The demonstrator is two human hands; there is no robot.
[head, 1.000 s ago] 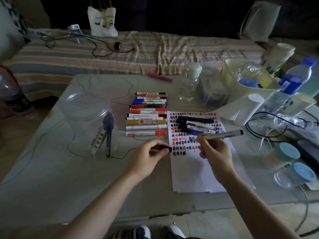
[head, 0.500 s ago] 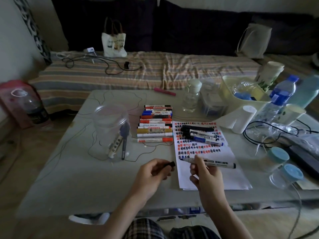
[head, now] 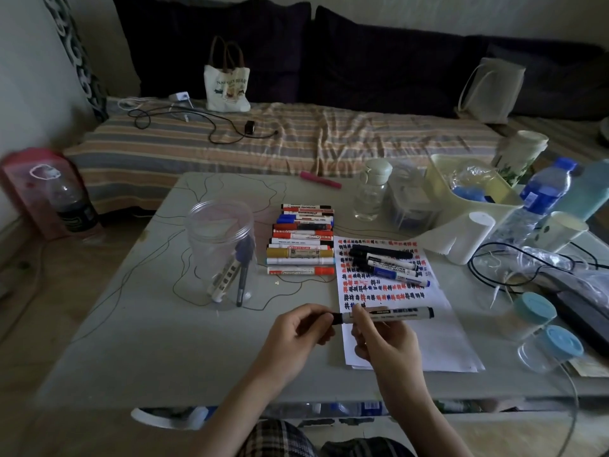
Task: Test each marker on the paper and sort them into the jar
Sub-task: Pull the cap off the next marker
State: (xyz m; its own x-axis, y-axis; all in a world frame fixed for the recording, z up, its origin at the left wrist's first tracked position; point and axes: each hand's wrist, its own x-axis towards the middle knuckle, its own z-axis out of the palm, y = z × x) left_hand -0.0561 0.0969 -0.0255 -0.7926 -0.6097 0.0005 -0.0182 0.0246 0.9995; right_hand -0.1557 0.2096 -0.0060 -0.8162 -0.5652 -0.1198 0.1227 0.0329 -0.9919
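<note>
My right hand grips a white marker with black ends, held level just above the lower part of the paper. My left hand pinches the black cap at the marker's left end. The paper bears rows of red, black and blue test marks. A clear plastic jar stands left of centre with two markers leaning inside. A row of several markers lies beside the paper, and three dark ones lie on its top part.
The table carries a small bottle, a paper roll, a yellow basket, water bottles, cups, cables and two blue-lidded jars on the right. A pink marker lies at the far edge. A striped bed lies beyond.
The cap in my left hand has met the marker's left end; half a second ago cap and marker were apart. My view has tilted up since a second ago.
</note>
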